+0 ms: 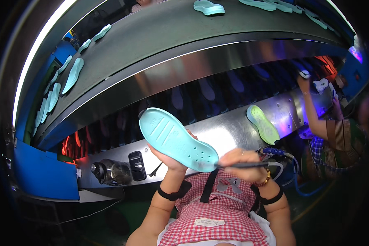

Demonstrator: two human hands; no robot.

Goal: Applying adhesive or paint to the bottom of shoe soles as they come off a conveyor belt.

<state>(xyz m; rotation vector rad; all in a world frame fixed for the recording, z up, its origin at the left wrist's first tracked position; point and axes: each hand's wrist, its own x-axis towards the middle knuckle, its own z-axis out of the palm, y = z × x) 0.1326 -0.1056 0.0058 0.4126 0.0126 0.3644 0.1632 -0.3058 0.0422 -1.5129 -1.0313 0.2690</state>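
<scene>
A light blue shoe sole (172, 137) is held up slantwise in front of me, with grooves at its upper-left end and small round holes toward its lower-right end. My left hand (173, 159) grips it from beneath, its fingers partly hidden by the sole. In my right hand (244, 163), smeared by motion, is a black pen-shaped tool (250, 165) with a pale hose at its back. The tool's tip meets the lower-right end of the sole; whether it presses there I cannot tell. Another sole, yellowish green (262, 124), lies on the metal ledge to the right.
A dark conveyor belt (160, 41) carries several light blue soles beyond the metal ledge (98, 158). A clear bottle (112, 172) and a black phone-like object (137, 165) sit at the left. To the right, a co-worker's arm (313, 110) reaches over the ledge; a blue hose (297, 184) hangs nearby.
</scene>
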